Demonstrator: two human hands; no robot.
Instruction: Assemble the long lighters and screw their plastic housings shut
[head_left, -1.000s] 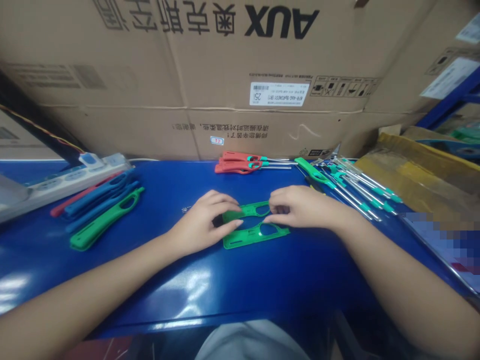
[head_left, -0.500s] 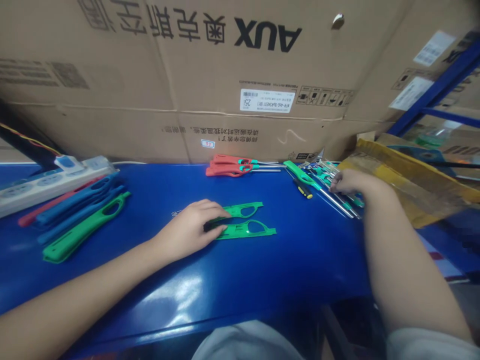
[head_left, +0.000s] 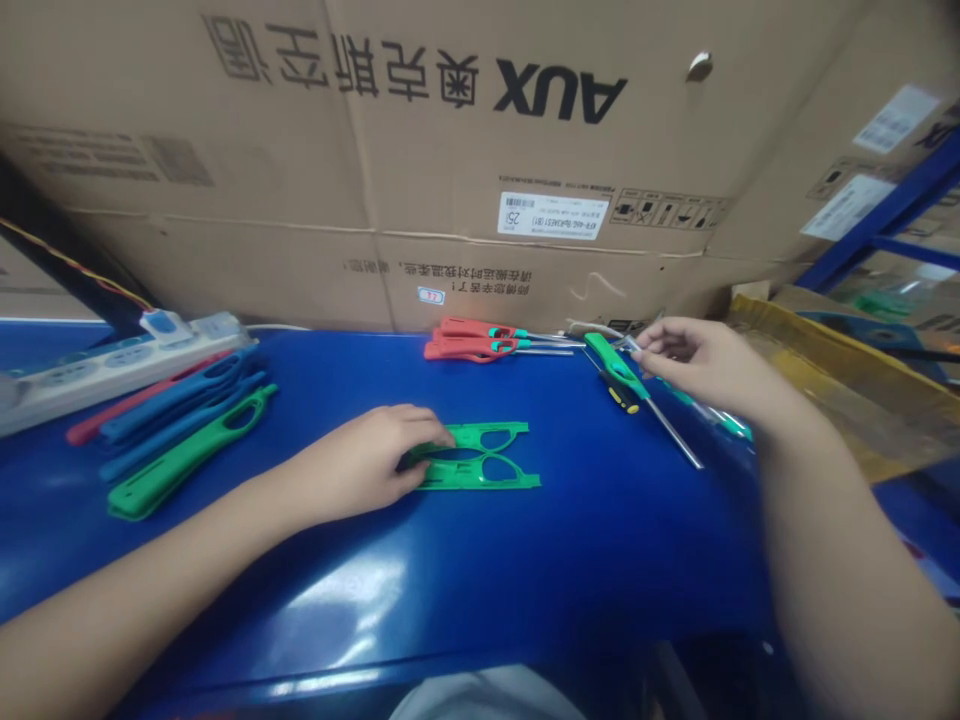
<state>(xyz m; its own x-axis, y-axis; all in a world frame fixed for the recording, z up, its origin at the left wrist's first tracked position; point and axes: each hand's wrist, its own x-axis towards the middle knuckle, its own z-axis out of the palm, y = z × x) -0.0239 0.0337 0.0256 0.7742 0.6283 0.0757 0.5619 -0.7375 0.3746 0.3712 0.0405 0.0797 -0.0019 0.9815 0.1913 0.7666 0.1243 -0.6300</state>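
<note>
My left hand [head_left: 382, 455] rests on the table with curled fingers and thumb holding two green lighter shell halves [head_left: 480, 472], which lie side by side. The fingers hide their left ends. At the right, my right hand [head_left: 679, 355] is raised over the loose lighter parts, its thumb and forefinger pinched on a small pale piece [head_left: 632, 344] too blurred to name. Just below it is a green lighter [head_left: 615, 362] with a long metal tube, lying beside a black-and-yellow tool [head_left: 622, 392]. Teal-and-metal lighter parts [head_left: 724, 420] lie partly hidden under my right hand.
Red lighters [head_left: 472, 345] lie at the back of the blue table [head_left: 525, 590], before a cardboard wall [head_left: 420, 180]. To the left are a white power strip [head_left: 127, 362], blue shells [head_left: 184, 400] and a green shell [head_left: 195, 452]. A yellow-taped box [head_left: 862, 385] stands right.
My right hand has lifted out of the pile of lighter parts and moved left, a small piece between its fingers. My left hand stays on the green shells, whose right ends now sit closer together.
</note>
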